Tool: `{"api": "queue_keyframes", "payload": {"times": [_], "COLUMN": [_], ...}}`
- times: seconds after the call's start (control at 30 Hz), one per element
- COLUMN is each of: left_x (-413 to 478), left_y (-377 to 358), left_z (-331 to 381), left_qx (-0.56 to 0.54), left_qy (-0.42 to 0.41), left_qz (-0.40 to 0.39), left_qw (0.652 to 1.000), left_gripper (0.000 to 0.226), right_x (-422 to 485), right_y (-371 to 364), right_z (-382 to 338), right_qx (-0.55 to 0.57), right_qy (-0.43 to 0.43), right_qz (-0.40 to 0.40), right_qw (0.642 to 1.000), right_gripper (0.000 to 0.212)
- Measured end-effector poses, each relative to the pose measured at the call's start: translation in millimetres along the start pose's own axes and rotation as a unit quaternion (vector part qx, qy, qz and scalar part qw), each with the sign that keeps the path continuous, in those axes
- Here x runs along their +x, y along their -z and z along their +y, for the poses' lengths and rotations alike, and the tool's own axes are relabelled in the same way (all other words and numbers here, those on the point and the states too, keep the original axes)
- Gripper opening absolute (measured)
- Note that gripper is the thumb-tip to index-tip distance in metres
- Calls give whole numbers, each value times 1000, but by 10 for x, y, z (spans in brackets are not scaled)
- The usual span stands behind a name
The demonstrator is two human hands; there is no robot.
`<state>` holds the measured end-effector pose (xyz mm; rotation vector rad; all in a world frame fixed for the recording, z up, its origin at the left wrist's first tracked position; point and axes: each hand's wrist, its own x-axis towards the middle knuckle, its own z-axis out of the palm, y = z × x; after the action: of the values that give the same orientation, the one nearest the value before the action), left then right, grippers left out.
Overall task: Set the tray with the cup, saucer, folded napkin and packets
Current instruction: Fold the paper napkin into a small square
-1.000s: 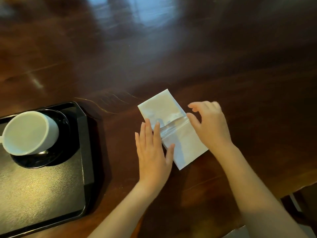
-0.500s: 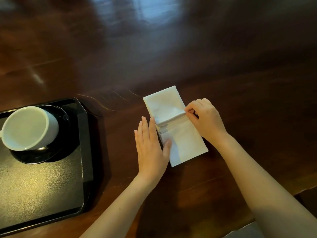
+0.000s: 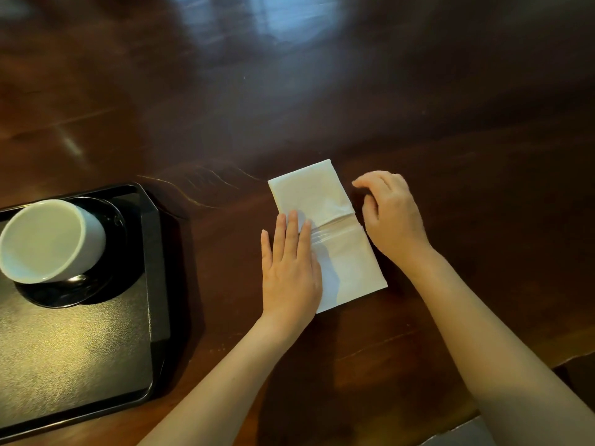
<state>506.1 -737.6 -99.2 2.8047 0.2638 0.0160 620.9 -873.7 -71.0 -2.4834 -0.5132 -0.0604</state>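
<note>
Left hand (image 3: 289, 272) flattens napkin (image 3: 325, 233); tray (image 3: 154, 284) holds cup (image 3: 48, 241) on saucer (image 3: 106, 252).

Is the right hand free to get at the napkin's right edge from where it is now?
Probably yes. The right hand sits loosely curled just beside the napkin, with only bare table between them. The left hand lies flat on the napkin's left side, leaving the right edge uncovered.

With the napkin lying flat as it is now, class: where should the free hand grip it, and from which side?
Pinch the napkin at its right long edge near the crease, coming from the right. The left hand presses down its left side, and the right hand hovers open beside that exposed edge.
</note>
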Motion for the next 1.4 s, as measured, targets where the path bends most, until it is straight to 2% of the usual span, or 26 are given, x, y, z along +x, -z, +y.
{"api": "queue_keyframes", "payload": {"times": [0.03,0.07,0.13,0.2,0.33,0.53,0.63,0.73,0.83,0.93,1.07,1.13,1.2,1.33,1.4], "left_x": [-1,-7,-17,-15,49,534,785,819,825,852,859,799,660,416,417], "left_y": [-29,-53,-85,-83,-1,128,44,-36,-36,-28,60,158,234,205,192], "left_z": [-11,-24,-47,-76,-122,-109,-183,-244,-239,-257,-239,-211,-231,-444,-533], "left_qx": [6,12,29,48,74,64,110,113,114,123,81,52,24,-38,-66], "left_qy": [0,-1,-4,-12,-27,-59,-90,-90,-89,-96,-119,-162,-214,-219,-209], "left_qz": [0,2,4,-12,-24,34,-13,-28,-26,-32,-36,-13,3,-34,-53], "left_qw": [1000,1000,1000,999,997,996,990,989,989,987,989,985,977,974,974], "left_gripper": [50,49,49,54,57,48,50,52,55,57,59,55,49,45,44], "right_x": [6,-10,-103,-185,-225,-309,-316,-320,-318,-260,-449,-701,-911,-985,-985], "right_y": [-40,-106,-273,-385,-434,-501,-525,-519,-487,-324,89,198,205,48,-2], "right_z": [-57,-108,-126,-42,-36,-177,-194,-200,-208,-215,-266,-324,-350,-281,-275], "right_qx": [-18,-51,-128,-164,-189,-173,-182,-180,-157,-102,-114,-165,-214,-264,-266], "right_qy": [28,64,118,114,85,16,5,6,0,-7,60,118,141,168,170], "right_qz": [0,-35,-153,-198,-159,-134,-110,-98,-125,-191,-241,-236,-228,-209,-202], "right_qw": [999,996,973,960,965,976,977,979,980,976,962,950,939,927,927], "right_gripper": [34,43,58,60,60,61,58,56,57,60,69,77,79,50,44]}}
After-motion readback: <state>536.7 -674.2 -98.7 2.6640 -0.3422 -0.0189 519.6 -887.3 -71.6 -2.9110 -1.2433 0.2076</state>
